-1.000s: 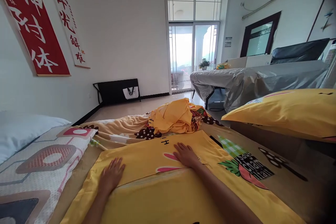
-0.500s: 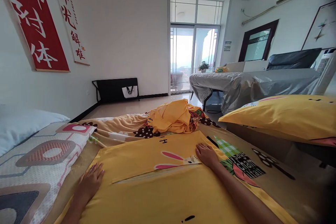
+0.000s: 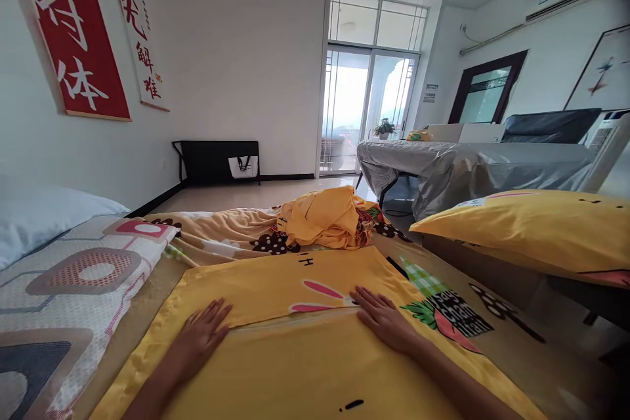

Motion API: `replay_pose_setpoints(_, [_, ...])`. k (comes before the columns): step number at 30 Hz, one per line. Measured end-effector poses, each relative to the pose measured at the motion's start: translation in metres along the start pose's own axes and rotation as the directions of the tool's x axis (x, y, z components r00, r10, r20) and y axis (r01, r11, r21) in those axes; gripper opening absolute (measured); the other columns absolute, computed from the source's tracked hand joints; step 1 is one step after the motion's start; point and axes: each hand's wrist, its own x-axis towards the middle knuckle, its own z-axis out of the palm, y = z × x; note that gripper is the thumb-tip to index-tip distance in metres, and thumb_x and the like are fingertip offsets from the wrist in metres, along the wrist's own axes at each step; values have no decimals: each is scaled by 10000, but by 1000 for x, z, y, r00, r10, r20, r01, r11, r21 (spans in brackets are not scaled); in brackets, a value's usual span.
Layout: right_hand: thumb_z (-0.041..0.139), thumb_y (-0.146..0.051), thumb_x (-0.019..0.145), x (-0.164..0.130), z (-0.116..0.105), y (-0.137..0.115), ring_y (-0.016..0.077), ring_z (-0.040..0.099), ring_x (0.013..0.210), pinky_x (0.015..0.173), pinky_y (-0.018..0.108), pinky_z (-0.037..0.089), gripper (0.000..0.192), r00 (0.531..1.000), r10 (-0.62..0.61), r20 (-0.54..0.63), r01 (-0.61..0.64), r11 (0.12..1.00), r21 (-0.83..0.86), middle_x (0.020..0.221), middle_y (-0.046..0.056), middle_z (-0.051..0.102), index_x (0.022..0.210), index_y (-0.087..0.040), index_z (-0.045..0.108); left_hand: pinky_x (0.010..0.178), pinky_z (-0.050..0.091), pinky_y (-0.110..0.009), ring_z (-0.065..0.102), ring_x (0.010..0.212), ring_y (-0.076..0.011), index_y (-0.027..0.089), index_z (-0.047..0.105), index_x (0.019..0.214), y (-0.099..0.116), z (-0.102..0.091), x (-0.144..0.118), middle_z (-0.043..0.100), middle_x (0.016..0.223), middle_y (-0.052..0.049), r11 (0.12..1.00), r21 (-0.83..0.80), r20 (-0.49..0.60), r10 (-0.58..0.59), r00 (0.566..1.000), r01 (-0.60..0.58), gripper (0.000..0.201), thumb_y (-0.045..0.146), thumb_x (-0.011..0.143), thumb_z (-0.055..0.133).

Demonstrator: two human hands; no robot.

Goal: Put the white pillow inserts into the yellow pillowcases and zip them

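Observation:
A yellow pillowcase (image 3: 275, 367) with printed rabbit ears lies spread flat before me on the bed, its opening running across the middle as a slit. My left hand (image 3: 201, 335) rests flat on it at the left end of that slit, fingers stretched out. Lying flat near the slit's right end, my right hand (image 3: 381, 315) covers most of the printed rabbit face. Neither hand grips the cloth. Beyond the pillowcase sits a crumpled heap of yellow fabric (image 3: 322, 216).
A patterned pillow (image 3: 93, 269) lies at the left, a plump yellow pillow (image 3: 531, 230) at the right. A brown patterned sheet (image 3: 497, 335) covers the bed. Farther back stand a plastic-covered table (image 3: 472, 164) and a folded black frame (image 3: 211, 163) against the wall.
Both hands have slid inward over the pillowcase, the left one to the right and the right one to the left. The right hand now hides more of the rabbit face.

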Motion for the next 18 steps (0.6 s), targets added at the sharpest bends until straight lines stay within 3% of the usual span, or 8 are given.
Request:
replay_pose_setpoints(5, [154,-636,916,-11,-5,31,199,109,1453,1173,434,156,668,992,125,-5,-125,991,-48,1570,-41,140,1506,-325,200,1165,189,-456,213,1439,-190,387,344,1426,-8,-2,-2,251,1544,46,1000,-26,3,-16,1000,17,500,493,940,287])
replay_pose_setpoints(12, [193,-643,902,-19,-6,43,199,120,1448,1183,422,136,689,984,178,-10,-178,982,-64,1558,-61,156,1509,-317,208,1170,181,-444,236,1434,-193,340,374,1426,-11,2,-6,281,1536,25,998,-51,-10,-46,999,45,521,480,931,289])
replay_pose_setpoints(18, [241,-594,901,-41,-10,78,208,146,1448,1184,427,136,699,974,223,-36,-225,964,-140,1551,-11,189,1495,-229,289,1177,160,-433,196,1444,-179,283,323,1450,-20,-3,-42,239,1545,18,986,40,44,-162,986,160,537,413,930,297])
